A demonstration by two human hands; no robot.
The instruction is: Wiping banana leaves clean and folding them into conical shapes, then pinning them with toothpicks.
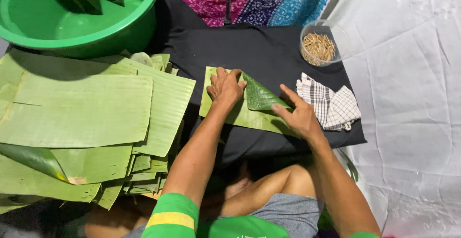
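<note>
A cut banana leaf piece [240, 115] lies on a black cushion [269, 51] in front of me. One corner of the leaf [261, 96] is folded over towards the middle, darker side up. My left hand [224, 87] presses flat on the leaf's upper left part, fingers at the fold's edge. My right hand [297, 115] holds the folded flap at its lower right edge, thumb and fingers pinching it. Both forearms reach in from the bottom of the view.
A large stack of cut banana leaves [86, 123] lies at the left. A green plastic basin [139, 22] holding leaves stands at the back left. A clear cup of small wooden sticks [318, 46] and a checked cloth [329, 103] sit at the right. White sheeting [413, 99] covers the right side.
</note>
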